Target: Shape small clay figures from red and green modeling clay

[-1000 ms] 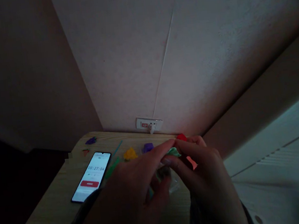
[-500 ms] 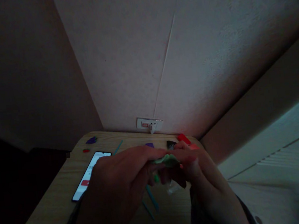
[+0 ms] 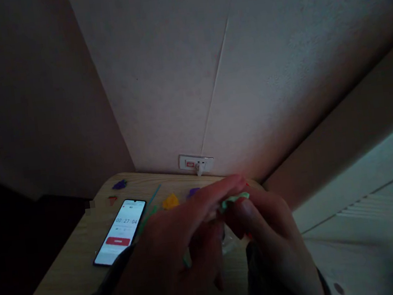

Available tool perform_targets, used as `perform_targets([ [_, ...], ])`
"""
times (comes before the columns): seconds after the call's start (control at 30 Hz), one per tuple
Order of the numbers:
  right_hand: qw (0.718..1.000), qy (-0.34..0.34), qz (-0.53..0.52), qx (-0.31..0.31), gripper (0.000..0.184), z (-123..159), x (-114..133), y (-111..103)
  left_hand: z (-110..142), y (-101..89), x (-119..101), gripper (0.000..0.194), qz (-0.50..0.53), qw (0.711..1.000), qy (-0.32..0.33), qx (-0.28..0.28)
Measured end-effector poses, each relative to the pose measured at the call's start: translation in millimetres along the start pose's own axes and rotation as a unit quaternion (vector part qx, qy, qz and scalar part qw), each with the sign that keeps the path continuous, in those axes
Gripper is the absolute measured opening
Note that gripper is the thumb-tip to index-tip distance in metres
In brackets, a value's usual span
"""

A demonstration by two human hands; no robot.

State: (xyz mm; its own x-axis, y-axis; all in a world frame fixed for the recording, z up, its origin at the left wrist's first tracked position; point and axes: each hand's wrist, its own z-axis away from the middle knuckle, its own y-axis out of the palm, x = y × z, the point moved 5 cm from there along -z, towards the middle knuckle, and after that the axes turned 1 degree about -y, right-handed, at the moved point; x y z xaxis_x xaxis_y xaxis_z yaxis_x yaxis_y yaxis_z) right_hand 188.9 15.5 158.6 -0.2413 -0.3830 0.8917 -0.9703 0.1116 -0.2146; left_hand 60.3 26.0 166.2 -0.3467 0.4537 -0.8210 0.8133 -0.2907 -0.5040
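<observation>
A thin, wavy-edged piece of pale green modelling clay [image 3: 235, 200] is held up between my two hands, above the table. My right hand [image 3: 272, 221] pinches it between thumb and forefinger. The fingers of my left hand [image 3: 178, 235] are closed on its left side, with the forefinger stretched over the top. Behind my left hand lie a yellow clay lump [image 3: 170, 201] and a purple lump [image 3: 193, 192], partly covered. A strip of green [image 3: 148, 219] shows beside my left knuckles. Clear plastic wrapping [image 3: 230, 240] is partly visible beneath my hands.
A phone [image 3: 119, 232] showing a timer lies at the left of the wooden table [image 3: 48, 282]. Beyond it are a purple clay piece [image 3: 119, 184] and a small red piece [image 3: 113, 200]. A thin blue stick [image 3: 154, 196] lies nearby. The wall holds a socket [image 3: 196, 163] with a plug.
My left hand moved left and covered part of the phone, then came back right. The pale green clay turned and shifted slightly right between my fingers. Red and black pieces behind are now mostly covered.
</observation>
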Motion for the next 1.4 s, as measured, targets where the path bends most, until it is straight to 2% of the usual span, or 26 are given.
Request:
perform_targets([
  [0.13,0.993,0.041,-0.107,0.040,0.043,3.1,-0.2,1.4,1.6,5.7,-0.8,0.046,0.047,0.998,-0.015,0.038],
  [0.23,0.981,0.054,-0.166,0.083,0.045,4.3,2.0,9.4,-3.1,3.5,-1.7,0.036,0.128,0.990,-0.033,0.043],
  [0.33,0.979,0.049,-0.177,0.088,0.046,5.4,2.6,18.4,-8.2,-1.2,-0.7,0.024,0.195,0.979,-0.061,0.015],
  [0.4,0.983,0.056,-0.163,0.066,0.046,6.2,0.7,21.3,-10.1,-4.3,0.4,0.021,0.215,0.974,-0.064,-0.013],
  [0.47,0.986,0.073,-0.140,0.053,0.048,7.2,-1.4,22.5,-10.8,-6.2,1.2,0.017,0.228,0.972,-0.051,-0.034],
  [0.57,0.982,0.112,-0.122,0.089,0.055,9.4,-4.2,25.7,-9.5,-9.8,1.9,0.009,0.241,0.967,-0.011,-0.077],
  [0.63,0.976,0.133,-0.138,0.104,0.063,10.9,-6.1,26.8,-7.2,-12.9,1.9,0.011,0.219,0.970,0.010,-0.107],
  [0.7,0.976,0.134,-0.144,0.090,0.067,11.0,-7.1,26.0,-4.5,-17.3,-0.5,0.016,0.161,0.976,0.033,-0.140],
  [0.83,0.990,0.091,-0.102,0.044,0.052,7.1,-5.0,23.5,-1.3,-24.4,-11.6,0.017,-0.015,0.980,0.079,-0.183],
  [0.93,0.984,0.099,-0.142,0.036,0.052,5.4,-5.4,22.5,-3.0,-21.5,-15.6,0.021,-0.060,0.981,0.103,-0.154],
  [1.03,0.974,0.115,-0.195,0.025,0.051,8.3,-8.9,19.4,-5.5,-14.1,-12.8,0.028,-0.008,0.989,0.108,-0.105],
  [1.13,0.974,0.105,-0.198,-0.040,0.044,14.3,-14.4,13.9,-6.3,-7.6,-9.8,0.027,0.010,0.991,0.106,-0.083],
  [1.27,0.978,0.040,-0.103,-0.179,0.024,22.2,-13.0,7.6,-4.0,-6.1,-12.6,0.039,-0.047,0.982,0.137,-0.122],
  [1.3,0.978,0.034,-0.084,-0.188,0.023,23.3,-12.1,8.6,-3.5,-6.2,-13.6,0.036,-0.072,0.978,0.143,-0.134],
  [1.4,0.983,0.057,-0.059,-0.162,0.025,24.9,-12.7,13.3,-3.5,-4.5,-15.5,0.025,-0.147,0.966,0.158,-0.145],
])
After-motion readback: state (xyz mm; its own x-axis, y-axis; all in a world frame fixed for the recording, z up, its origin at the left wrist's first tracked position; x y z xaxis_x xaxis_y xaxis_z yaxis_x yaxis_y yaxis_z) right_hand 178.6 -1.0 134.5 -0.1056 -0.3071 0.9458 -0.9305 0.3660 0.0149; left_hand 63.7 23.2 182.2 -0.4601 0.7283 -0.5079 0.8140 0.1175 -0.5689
